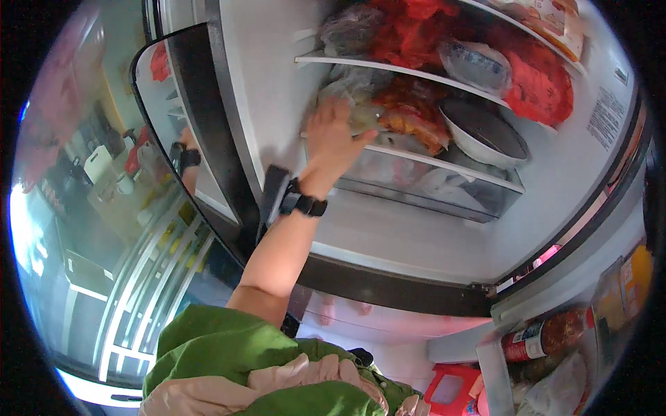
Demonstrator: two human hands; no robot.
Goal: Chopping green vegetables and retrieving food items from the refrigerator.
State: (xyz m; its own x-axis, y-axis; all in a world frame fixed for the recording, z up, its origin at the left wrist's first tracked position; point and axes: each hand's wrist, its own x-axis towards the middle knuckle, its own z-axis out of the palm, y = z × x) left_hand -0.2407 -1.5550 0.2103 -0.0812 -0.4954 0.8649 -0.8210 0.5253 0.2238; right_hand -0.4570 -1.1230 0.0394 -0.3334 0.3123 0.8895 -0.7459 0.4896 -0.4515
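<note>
My left hand (333, 132), back up and fingers spread, reaches to the left end of a refrigerator's middle shelf (447, 169). Its fingertips are at clear plastic bags (356, 86); whether they touch cannot be told. A band with a dark device is on that wrist. Right of the hand lie reddish-orange food in clear wrap (416, 122) and a white bowl (484, 132) with a dark inside. Red plastic bags (538, 78) and a wrapped container (476, 67) are on the shelf above. My right hand is out of view.
Below the shelf is a transparent drawer (426, 195) with bagged things. The open door at the lower right holds a bottle with a red label (546, 335) and a plastic bag (556, 387). A red plastic object (452, 390) stands low beside it. A glossy dark-edged door (182, 130) is at the left.
</note>
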